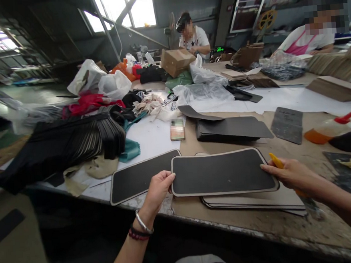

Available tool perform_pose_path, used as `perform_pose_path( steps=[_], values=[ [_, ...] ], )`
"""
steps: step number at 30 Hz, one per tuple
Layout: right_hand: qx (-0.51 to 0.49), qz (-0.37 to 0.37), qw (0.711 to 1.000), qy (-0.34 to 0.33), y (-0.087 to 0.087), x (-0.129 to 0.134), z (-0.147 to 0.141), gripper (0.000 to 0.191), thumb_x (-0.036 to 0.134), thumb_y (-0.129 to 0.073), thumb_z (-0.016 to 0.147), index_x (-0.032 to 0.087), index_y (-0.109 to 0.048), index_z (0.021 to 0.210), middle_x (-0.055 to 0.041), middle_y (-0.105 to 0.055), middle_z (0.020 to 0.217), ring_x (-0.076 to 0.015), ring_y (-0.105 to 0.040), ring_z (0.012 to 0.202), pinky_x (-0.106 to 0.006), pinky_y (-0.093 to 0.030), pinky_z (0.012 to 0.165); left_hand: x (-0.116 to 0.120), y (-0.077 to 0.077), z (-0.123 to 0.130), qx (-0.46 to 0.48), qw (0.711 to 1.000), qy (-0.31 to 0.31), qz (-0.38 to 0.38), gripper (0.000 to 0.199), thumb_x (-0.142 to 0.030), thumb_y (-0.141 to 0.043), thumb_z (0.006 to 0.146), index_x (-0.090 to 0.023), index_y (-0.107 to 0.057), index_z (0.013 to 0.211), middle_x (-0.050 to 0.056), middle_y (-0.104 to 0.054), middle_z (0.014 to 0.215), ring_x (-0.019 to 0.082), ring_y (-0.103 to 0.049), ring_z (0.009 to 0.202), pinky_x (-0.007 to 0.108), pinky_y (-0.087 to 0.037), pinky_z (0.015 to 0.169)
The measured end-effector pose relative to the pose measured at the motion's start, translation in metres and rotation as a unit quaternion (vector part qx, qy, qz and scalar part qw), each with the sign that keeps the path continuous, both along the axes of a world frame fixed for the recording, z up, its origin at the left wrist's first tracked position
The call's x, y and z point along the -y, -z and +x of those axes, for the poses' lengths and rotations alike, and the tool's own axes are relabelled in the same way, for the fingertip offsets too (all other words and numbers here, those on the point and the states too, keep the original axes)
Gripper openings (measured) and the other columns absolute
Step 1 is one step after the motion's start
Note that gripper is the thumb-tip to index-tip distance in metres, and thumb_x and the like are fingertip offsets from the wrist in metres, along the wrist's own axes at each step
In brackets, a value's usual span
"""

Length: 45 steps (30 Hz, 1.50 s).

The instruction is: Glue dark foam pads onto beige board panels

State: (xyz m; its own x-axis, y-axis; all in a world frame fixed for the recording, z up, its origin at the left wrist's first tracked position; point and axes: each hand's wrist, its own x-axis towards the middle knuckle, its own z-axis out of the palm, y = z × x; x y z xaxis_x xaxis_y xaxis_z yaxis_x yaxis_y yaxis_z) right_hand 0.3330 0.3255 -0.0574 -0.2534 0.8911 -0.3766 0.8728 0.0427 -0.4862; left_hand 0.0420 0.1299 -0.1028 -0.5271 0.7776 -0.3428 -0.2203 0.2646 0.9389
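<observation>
Between my two hands is a black rectangular panel point(217, 173) with rounded corners and a pale border. My left hand point(159, 184) pinches its left edge. At the right edge, my right hand point(286, 173) grips it between thumb and fingers, with a yellow-handled tool point(276, 161) also tucked in that hand; its working end is hidden. A similar bordered panel point(142, 178) lies on the table to the left. Beneath the held panel sits a stack of pale boards point(255, 201) with dark edges. Behind it is a pile of dark grey sheets point(233, 128), the top one curling up.
A bottle of orange liquid point(324, 132) with a red nozzle stands at right, near a loose dark sheet point(287, 125). Black strips point(82, 138), fabric scraps and plastic bags crowd the left and back. Two people work across the table, near a cardboard box point(176, 62).
</observation>
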Motion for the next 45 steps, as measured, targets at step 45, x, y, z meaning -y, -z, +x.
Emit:
perform_pose_path(
  steps=[45],
  values=[
    [0.096,0.06,0.94,-0.323,-0.008,0.028,-0.251,0.023,0.035,-0.052,0.083,0.015,-0.062,0.075,-0.0035,-0.06,0.066,-0.0139,-0.058,0.062,-0.021,-0.035,0.052,0.129,0.003,-0.135,-0.102,0.974,-0.188,-0.071,0.035,-0.047,-0.067,0.053,-0.015,-0.057,0.059,-0.004,-0.052,0.047,0.007,-0.039,0.043,0.021,-0.028,0.043]
  ],
)
